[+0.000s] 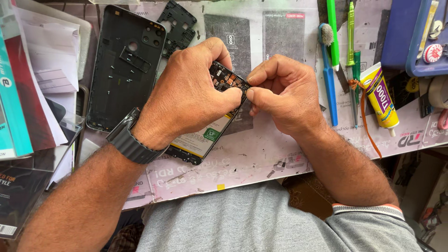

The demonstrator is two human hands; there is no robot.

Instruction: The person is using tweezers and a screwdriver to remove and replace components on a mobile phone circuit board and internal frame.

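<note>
At desk (261,154) centre, left hand (189,95) is gripping the opened phone (205,137) around its upper part, holding it tilted just above the mat. Right hand (282,93) is pinching at the phone's top edge, fingertips (249,93) touching the circuit board; what it pinches is too small to tell. Black back cover (123,65) is lying left, glue tube (380,95) and toothbrush (328,70) right.

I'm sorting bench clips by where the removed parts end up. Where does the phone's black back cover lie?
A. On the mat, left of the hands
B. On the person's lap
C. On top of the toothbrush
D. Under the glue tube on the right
A: the back cover lies flat on the mat, left of the left hand and right hand, which pinch the opened phone.
</note>
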